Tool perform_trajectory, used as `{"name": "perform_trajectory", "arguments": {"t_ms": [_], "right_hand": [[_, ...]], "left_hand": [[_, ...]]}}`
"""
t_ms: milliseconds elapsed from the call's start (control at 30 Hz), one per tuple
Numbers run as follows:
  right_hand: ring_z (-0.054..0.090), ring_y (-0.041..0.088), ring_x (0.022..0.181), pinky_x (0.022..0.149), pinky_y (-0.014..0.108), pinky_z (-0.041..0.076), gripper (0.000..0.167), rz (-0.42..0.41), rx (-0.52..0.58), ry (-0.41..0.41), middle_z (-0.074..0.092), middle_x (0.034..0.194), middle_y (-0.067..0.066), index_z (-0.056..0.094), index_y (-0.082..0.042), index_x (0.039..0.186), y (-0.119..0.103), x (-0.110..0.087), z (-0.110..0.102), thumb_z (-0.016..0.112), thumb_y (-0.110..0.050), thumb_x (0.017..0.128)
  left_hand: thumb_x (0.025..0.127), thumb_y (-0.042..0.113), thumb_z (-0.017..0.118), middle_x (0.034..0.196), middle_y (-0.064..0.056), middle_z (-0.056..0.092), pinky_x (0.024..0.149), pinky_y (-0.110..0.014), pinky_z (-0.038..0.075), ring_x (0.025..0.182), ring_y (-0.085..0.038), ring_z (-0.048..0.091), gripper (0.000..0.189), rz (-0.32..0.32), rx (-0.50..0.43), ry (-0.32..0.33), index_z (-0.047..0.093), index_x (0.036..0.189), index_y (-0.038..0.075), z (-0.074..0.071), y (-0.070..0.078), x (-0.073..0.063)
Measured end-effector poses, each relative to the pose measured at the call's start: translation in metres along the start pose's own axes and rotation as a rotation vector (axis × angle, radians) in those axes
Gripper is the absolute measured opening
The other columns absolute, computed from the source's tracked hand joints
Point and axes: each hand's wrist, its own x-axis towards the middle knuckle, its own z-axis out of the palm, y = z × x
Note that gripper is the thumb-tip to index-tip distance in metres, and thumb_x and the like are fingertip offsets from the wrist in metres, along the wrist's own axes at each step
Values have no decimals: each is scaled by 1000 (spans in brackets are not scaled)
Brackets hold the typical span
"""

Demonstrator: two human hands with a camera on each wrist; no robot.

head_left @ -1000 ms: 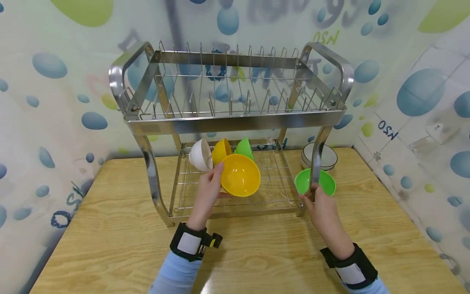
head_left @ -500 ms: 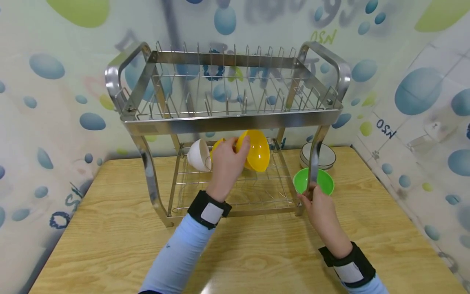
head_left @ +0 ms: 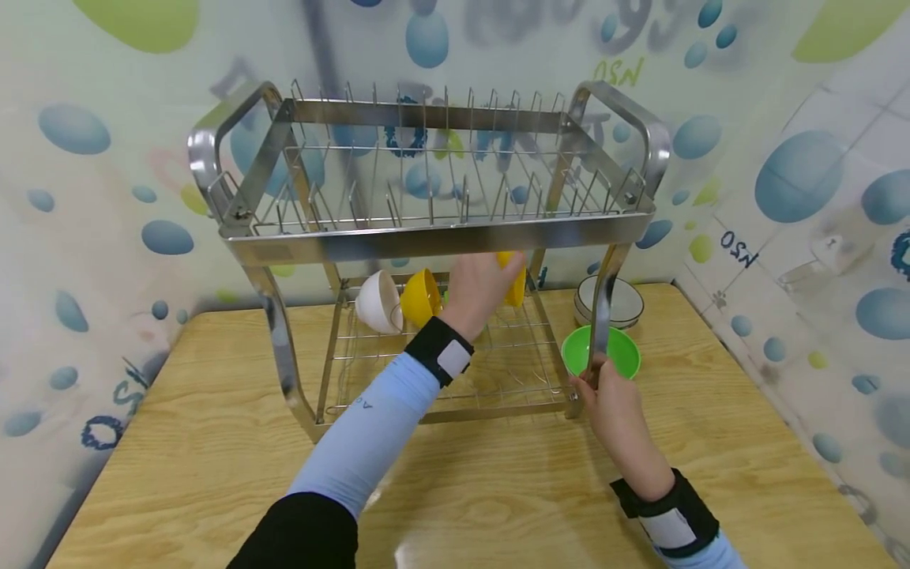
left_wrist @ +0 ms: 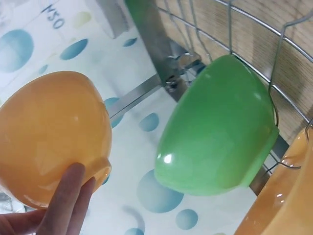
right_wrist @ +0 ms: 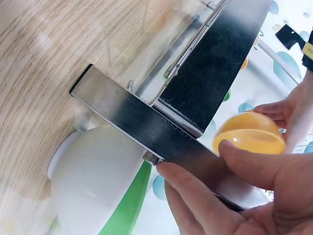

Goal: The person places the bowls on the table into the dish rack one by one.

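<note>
My left hand (head_left: 478,294) reaches under the top tier of the steel dish rack (head_left: 434,241) and pinches a yellow bowl (left_wrist: 54,132) near its foot. Clear space separates that bowl from a green bowl (left_wrist: 220,132) standing tilted on the lower wires, which my hand mostly hides in the head view. Left of these, a second yellow bowl (head_left: 419,299) and a white bowl (head_left: 379,303) stand in a row. My right hand (head_left: 617,415) grips the rack's front right leg (head_left: 604,304), thumb and fingers on either side of the metal.
Outside the rack on the right, a green bowl (head_left: 624,353) sits on the wooden table (head_left: 498,490) just behind the gripped leg. White dishes with dark rims (head_left: 618,300) are stacked behind it. A patterned wall (head_left: 85,221) closes off the back and sides.
My left hand has carried the yellow bowl back and to the right, from the rack's front into the lower tier, turning it on edge. The right hand keeps its grip on the leg.
</note>
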Motion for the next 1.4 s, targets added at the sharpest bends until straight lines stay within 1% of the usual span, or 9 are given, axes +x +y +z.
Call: {"name": "perform_trajectory", "arguments": {"t_ms": [200, 400, 500, 633, 900, 1033, 1133, 1233, 1400], "right_hand": [[58, 20, 60, 48, 28, 42, 23, 11, 3, -7, 63, 80, 17, 48, 4, 100, 0, -1, -1, 62, -12, 91], [59, 21, 60, 48, 28, 42, 22, -4, 5, 3, 63, 79, 17, 49, 4, 99, 1, -1, -1, 63, -11, 91], [59, 21, 60, 49, 28, 43, 22, -6, 3, 9, 63, 79, 16, 49, 3, 98, 0, -1, 0, 64, -11, 90], [57, 19, 58, 49, 27, 41, 23, 2, -4, 10, 62, 79, 15, 49, 3, 98, 0, 1, 1, 64, -12, 90], [61, 23, 62, 50, 31, 44, 21, 3, -12, 13, 64, 78, 16, 50, 2, 96, -1, 1, 0, 65, -13, 90], [64, 26, 66, 52, 33, 46, 21, 16, -11, 6, 65, 80, 16, 51, 2, 96, -1, 1, 1, 64, -14, 90], [64, 26, 67, 52, 33, 47, 22, 12, -10, 11, 65, 79, 15, 51, 2, 96, -1, 2, 1, 65, -13, 90], [64, 26, 65, 52, 34, 47, 22, -10, -11, 24, 65, 77, 15, 51, 4, 97, 0, 2, 1, 65, -12, 89], [65, 26, 65, 53, 36, 48, 22, -23, -5, 38, 65, 76, 14, 53, 4, 98, 0, 1, 1, 65, -11, 89]], "left_hand": [[93, 41, 53, 44, 4, 32, 34, -22, 23, 33, -12, 33, 39, 36, 108, -34, 42, 67, 15, 23, -5, 8], [94, 39, 50, 46, 5, 24, 35, -21, 19, 35, -9, 26, 33, 97, 251, -38, 43, 73, 15, 40, -8, 15], [94, 40, 51, 48, 5, 23, 35, -21, 19, 35, -9, 26, 34, 77, 293, -49, 42, 73, 15, 47, -10, 18], [94, 41, 51, 49, 5, 23, 33, -20, 22, 35, -9, 31, 42, 34, 330, -91, 36, 64, 15, 55, -13, 19], [94, 40, 53, 50, 4, 29, 35, -20, 30, 44, -12, 45, 49, 24, 460, -124, 35, 55, 16, 67, -19, 19], [94, 42, 52, 57, 0, 45, 34, -20, 33, 45, -12, 51, 52, -6, 487, -130, 35, 53, 16, 72, -20, 18], [95, 43, 51, 72, -11, 59, 33, -20, 35, 44, -14, 55, 54, -42, 477, -159, 36, 52, 15, 74, -20, 17], [96, 44, 48, 80, -16, 63, 34, -21, 36, 44, -14, 56, 56, -63, 496, -188, 36, 50, 15, 74, -18, 16], [96, 47, 46, 77, -10, 63, 38, -23, 43, 50, -15, 61, 56, -84, 525, -203, 41, 51, 14, 77, -17, 14]]}}
